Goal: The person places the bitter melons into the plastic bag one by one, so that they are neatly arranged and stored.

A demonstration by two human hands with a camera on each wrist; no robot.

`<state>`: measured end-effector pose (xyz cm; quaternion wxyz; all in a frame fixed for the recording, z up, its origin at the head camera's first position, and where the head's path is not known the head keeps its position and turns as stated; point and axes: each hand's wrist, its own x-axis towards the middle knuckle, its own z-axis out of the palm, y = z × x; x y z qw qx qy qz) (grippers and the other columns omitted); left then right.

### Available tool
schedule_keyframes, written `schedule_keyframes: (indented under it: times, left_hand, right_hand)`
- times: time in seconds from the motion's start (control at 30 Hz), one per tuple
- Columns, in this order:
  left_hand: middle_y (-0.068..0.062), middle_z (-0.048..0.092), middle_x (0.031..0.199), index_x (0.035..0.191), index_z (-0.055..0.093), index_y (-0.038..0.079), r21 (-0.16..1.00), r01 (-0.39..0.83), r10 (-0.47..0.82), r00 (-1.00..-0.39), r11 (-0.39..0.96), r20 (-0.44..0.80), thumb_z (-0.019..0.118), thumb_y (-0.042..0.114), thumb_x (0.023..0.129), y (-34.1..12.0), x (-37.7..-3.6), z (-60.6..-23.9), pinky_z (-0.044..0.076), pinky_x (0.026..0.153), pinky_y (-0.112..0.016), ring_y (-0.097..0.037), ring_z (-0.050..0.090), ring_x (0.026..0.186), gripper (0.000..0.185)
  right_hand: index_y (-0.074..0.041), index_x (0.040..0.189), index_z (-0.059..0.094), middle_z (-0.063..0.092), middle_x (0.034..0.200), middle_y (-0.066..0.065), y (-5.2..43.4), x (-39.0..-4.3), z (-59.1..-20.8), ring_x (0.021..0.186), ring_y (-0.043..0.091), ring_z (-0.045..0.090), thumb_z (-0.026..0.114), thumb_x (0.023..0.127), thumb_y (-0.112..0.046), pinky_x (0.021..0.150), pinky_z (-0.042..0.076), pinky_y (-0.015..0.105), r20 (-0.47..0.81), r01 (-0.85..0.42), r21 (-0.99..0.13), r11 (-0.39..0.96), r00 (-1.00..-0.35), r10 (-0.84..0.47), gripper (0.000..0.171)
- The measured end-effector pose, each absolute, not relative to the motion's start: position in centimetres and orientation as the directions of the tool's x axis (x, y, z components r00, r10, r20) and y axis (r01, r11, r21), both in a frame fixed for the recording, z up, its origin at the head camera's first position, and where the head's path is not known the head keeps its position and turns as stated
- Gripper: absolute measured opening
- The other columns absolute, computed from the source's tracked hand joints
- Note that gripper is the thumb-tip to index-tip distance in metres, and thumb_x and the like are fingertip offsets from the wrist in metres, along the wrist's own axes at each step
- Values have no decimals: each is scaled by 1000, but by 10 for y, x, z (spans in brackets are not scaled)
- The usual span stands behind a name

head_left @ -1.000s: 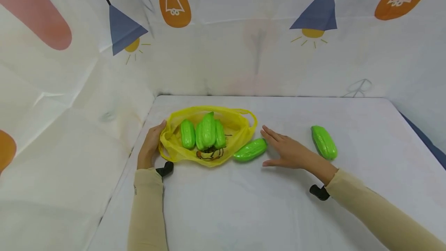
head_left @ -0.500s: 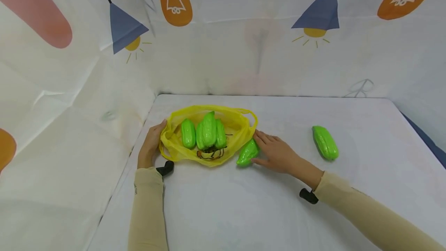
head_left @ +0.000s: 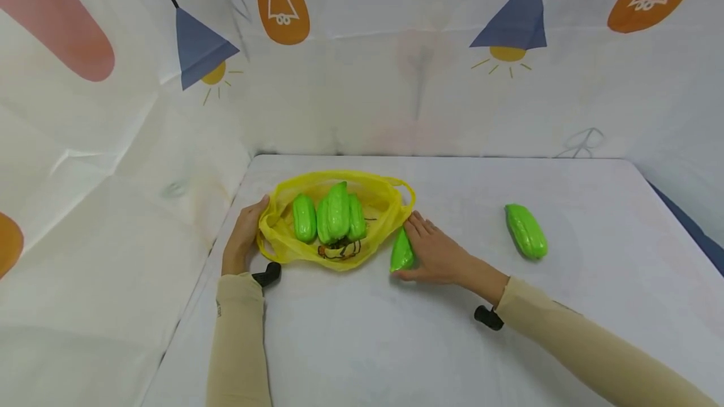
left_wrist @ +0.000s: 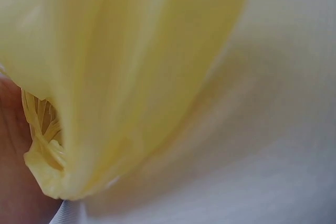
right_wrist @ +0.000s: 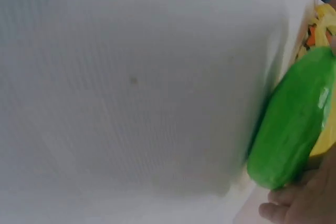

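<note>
**Right hand on a green gourd beside the yellow bag**

No readable writing shows; a dark printed mark on the bag's front is too small to make out.

The right hand (head_left: 435,256) rests on a glossy, ribbed green gourd (head_left: 402,252), thumb under its near end and fingers laid along its side, just right of the thin, crinkled yellow plastic bag (head_left: 390,203). The left hand (head_left: 244,235) holds the bag's left edge, fingers curved round the gathered plastic. Inside the open bag lie 3 similar gourds (head_left: 330,217), oblong and shiny. A 4th loose gourd (head_left: 526,231) lies well apart to the right on the smooth white table (head_left: 452,344).
</note>
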<state>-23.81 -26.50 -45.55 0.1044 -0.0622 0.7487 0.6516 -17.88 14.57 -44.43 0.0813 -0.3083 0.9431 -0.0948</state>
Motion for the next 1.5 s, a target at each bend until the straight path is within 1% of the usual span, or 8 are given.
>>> schedule_keyframes:
  times: [0.23, 0.5, 0.67, 0.83, 1.13, 1.2, 1.4, 1.5]
  left_hand:
    - [8, 62, 95, 130, 53, -7, 959, -230, 42, -970, 164, -240, 44, 49, 102, -263, -234, -448, 51, 75, -16, -2, 59, 83, 64]
    - [-18, 47, 142, 140, 47, -6, 931, -215, 29, -972, 295, -234, 36, 51, 103, -262, -231, -445, 37, 99, -24, -1, 48, 103, 69]
    - [-21, 44, 146, 140, 47, -7, 931, -211, 36, -972, 296, -232, 35, 49, 104, -261, -230, -445, 33, 110, -37, -14, 47, 117, 68]
    - [-22, 39, 150, 142, 43, -9, 940, -202, 45, -974, 276, -223, 35, 48, 104, -264, -234, -452, 25, 118, -46, -30, 35, 136, 69]
    - [-16, 49, 141, 137, 52, -4, 928, -175, 13, -982, 329, -189, 36, 65, 97, -275, -249, -480, 36, 104, -30, -2, 49, 108, 82]
    - [-17, 49, 140, 137, 52, -5, 929, -166, 15, -983, 330, -181, 36, 66, 97, -276, -249, -481, 36, 105, -30, -2, 49, 107, 83]
    - [-13, 54, 132, 136, 52, -6, 930, -189, 7, -980, 315, -201, 37, 57, 101, -274, -247, -475, 39, 96, -23, -1, 51, 101, 74]
    - [-9, 56, 126, 136, 52, -7, 928, -201, 0, -977, 312, -212, 38, 52, 102, -274, -247, -473, 39, 92, -20, 0, 52, 97, 69]
  right_hand:
    - [1, 156, 8, -2, 164, 19, 160, -177, -427, 151, 36, -2, 69, 82, -57, 120, 12, 57, -213, -593, -280, 755, -728, -651, 112]
    - [-2, 157, 8, 0, 163, 20, 162, -174, -426, 150, 40, 9, 68, 81, -65, 116, 27, 56, -229, -591, -332, 736, -706, -670, 116]
    - [0, 156, 9, -2, 163, 22, 161, -172, -422, 149, 42, 6, 72, 82, -56, 116, 26, 57, -271, -584, -327, 743, -695, -666, 113]
    - [-1, 156, 8, -1, 163, 21, 165, -172, -416, 150, 38, 13, 75, 80, -52, 115, 28, 56, -291, -599, -303, 741, -682, -671, 113]
    - [-5, 158, 5, -3, 165, 14, 169, -175, -417, 145, 35, 29, 71, 80, -62, 114, 34, 51, -305, -554, -371, 745, -686, -661, 117]
    - [-6, 158, 7, 0, 165, 14, 170, -176, -418, 145, 35, 30, 73, 79, -62, 114, 34, 50, -294, -549, -379, 745, -692, -659, 117]
    - [-13, 158, 7, 13, 164, 12, 176, -178, -419, 120, 35, 56, 80, 70, -62, 103, 46, 50, -289, -516, -375, 770, -725, -626, 124]
    - [-11, 158, 10, 18, 162, 14, 180, -178, -420, 117, 36, 57, 81, 67, -64, 100, 47, 52, -275, -521, -371, 768, -728, -627, 126]
